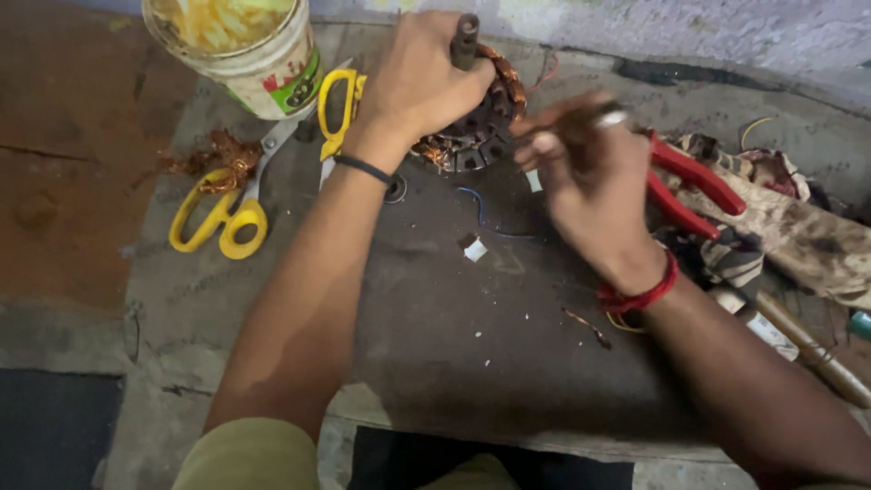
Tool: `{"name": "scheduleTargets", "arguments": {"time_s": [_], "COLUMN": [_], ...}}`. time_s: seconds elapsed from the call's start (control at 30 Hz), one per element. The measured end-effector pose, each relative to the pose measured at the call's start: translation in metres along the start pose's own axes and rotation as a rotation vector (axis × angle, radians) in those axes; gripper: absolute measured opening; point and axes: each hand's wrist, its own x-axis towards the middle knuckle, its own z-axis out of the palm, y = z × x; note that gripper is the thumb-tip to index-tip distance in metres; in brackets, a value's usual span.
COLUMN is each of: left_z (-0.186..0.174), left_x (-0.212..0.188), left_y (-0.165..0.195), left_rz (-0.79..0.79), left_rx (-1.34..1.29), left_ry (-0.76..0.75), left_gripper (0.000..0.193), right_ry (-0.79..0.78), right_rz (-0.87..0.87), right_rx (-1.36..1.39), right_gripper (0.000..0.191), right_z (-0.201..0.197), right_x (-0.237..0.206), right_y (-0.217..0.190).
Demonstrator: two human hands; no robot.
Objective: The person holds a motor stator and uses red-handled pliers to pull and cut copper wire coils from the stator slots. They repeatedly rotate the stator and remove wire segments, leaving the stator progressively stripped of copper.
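Yellow scissors, red pliers flank stator; tub behind.

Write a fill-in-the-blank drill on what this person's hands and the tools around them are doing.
1. The left hand grips the shaft of the motor stator, wound with ____-coloured wire.
2. The scissors left of that arm have ____ handles.
3. The pliers beside the right hand have ____ handles.
4. The plastic bucket stands at the ____ left of the view.

Missing words: copper; yellow; red; top
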Motion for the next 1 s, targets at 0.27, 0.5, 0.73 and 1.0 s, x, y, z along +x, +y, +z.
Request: {"name": "scheduleTargets", "arguments": {"time_s": [0.27,0.5,0.73,1.0], "left_z": [0.017,0.041,0.016,0.031], "left_x": [0.006,0.016,0.012,0.018], "left_y": [-0.033,-0.059,-0.037,-0.044], "left_rz": [-0.19,-0.323,-0.632,-0.351], "left_rx": [-0.086,-0.795,-0.845,-0.923], "left_ry": [-0.005,-0.274,-0.376,-0.297], "left_gripper": [0.036,0.044,0.047,0.034], "right_ry": [0.265,0.33,0.182,0.197], "right_rz": [-0.029,-0.313,-0.236,-0.4], "right_rx": [0.276,0.134,0.076,0.014], "right_gripper": [0.034,0.027,0.016,0.014], "right_z": [-0.004,0.002,0.004,0.0], "right_x": [-0.009,-0.003,-0.005,-0.009], "right_y": [-0.002,-0.015,-0.025,-0.015]}}
